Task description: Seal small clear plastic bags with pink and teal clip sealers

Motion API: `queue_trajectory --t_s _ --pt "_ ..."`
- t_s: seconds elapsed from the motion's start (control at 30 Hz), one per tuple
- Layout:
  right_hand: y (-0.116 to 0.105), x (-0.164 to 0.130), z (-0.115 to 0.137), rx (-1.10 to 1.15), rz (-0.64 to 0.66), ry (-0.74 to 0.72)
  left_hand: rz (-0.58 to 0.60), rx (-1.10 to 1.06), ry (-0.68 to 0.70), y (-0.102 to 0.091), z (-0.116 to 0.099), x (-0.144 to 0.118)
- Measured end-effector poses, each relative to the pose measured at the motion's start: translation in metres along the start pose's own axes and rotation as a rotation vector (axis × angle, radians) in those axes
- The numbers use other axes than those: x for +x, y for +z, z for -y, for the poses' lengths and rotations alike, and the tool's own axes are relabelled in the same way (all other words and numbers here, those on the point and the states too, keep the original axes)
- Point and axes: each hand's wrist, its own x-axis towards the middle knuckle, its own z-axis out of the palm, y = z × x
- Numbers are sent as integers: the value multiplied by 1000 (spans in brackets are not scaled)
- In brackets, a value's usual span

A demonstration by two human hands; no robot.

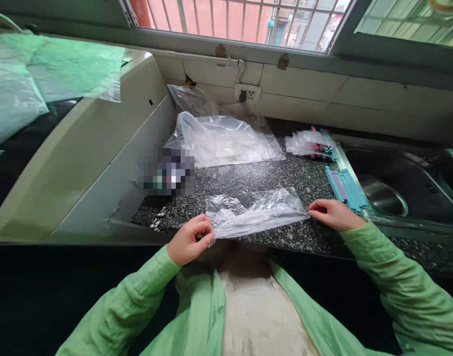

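bag (256,213) pinched between both hands' fingers (206,232)

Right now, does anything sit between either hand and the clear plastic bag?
Nothing visible does. The left hand and right hand each pinch an end of the clear plastic bag, stretched over the granite counter.

A home kitchen used as a small packing spot. A speckled granite counter (248,183) runs along a tiled wall (304,89) with a socket (247,94), and a steel sink (392,193) is set into it on the right. Above is a barred window (241,20) facing other buildings. Clear bags (222,138) and bundles of blue and pink strips (345,188) lie on the counter
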Motion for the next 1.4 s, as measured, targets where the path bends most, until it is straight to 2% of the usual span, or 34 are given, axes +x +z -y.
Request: queue_trajectory --t_s 0.13,0.2,0.3,0.4,0.47,0.53,0.63,0.77,0.97,1.1,1.27,1.4 --pt "-9 27 13 73 -127 -59 -50 59 99 -3 -3 3" --pt "-7 45 21 33 -92 -60 -46 71 116 -4 -4 5" --pt "2 69 30 -99 -21 22 -22 85 125 -4 -3 7" --pt "10 81 35 -230 33 113 -6 88 127 -4 -2 9" --pt "12 82 35 -213 56 114 0 78 129 -5 -1 11" --pt "11 79 33 -122 57 49 10 61 127 -7 -1 14" --pt "6 70 26 -5 -9 -30 34 35 90 -9 0 18" --pt "3 59 18 1 -72 19 59 28 46 -10 1 21" --pt "18 57 20 -110 18 159 102 73 19 -10 0 24" --pt "17 51 24 -13 -42 62 124 125 30 -11 -2 23" --pt "1 14 13 238 -226 -124 104 217 167 -10 -3 14" --pt "1 -26 -6 311 -290 -263 -13 393 370 -5 -1 6"
